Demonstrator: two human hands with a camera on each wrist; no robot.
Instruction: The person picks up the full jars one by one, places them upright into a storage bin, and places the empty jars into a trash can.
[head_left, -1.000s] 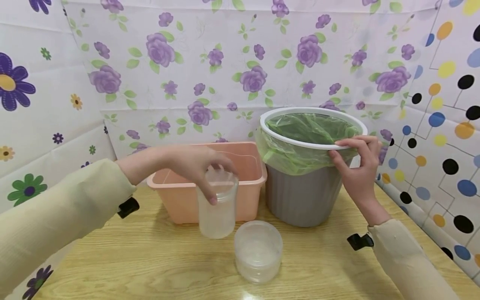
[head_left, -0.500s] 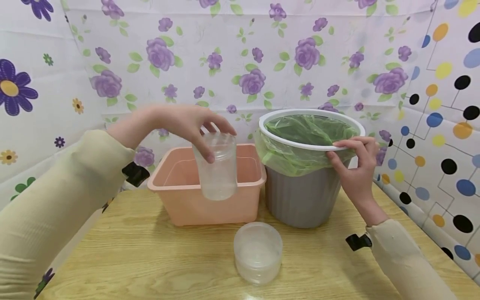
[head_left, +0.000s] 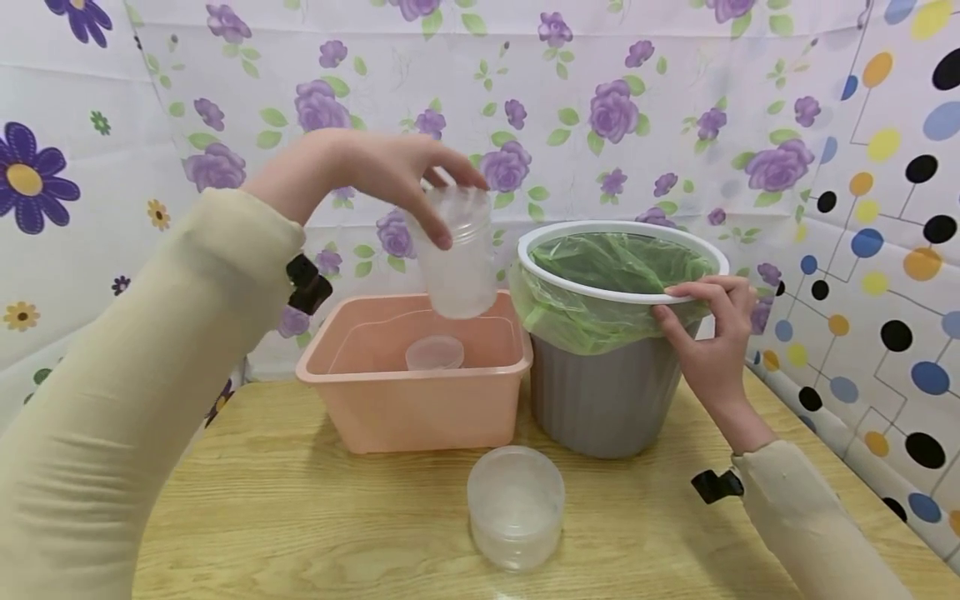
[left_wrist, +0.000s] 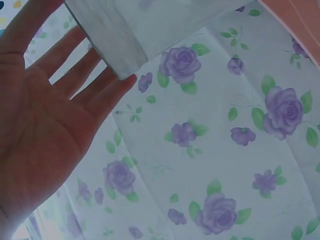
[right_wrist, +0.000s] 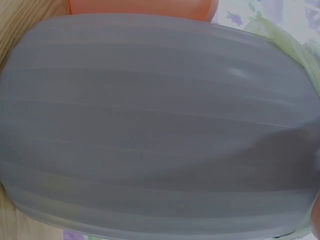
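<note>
My left hand (head_left: 401,171) grips a clear plastic jar (head_left: 459,258) around its lidded top, fingers pointing down. The jar hangs slightly tilted over the back of the pink basin (head_left: 412,412), just left of the trash can. In the left wrist view, the jar (left_wrist: 117,35) sits at the fingertips. My right hand (head_left: 712,333) pinches the white rim of the grey trash can (head_left: 600,400), thumb below and fingers on top. A green bag (head_left: 592,321) lines the can and folds over its outside. The right wrist view is mostly filled by the can's grey wall (right_wrist: 160,110).
A short round clear container (head_left: 516,508) stands on the wooden table (head_left: 300,517) in front of the can. Inside the basin, the round top of another clear container (head_left: 435,353) shows. Flower-patterned cloth (head_left: 570,167) hangs close behind the basin and can.
My left hand has lifted the jar from in front of the basin up above it, ending slightly to the right. The clear container inside the basin has come into view. My right hand stays on the rim.
</note>
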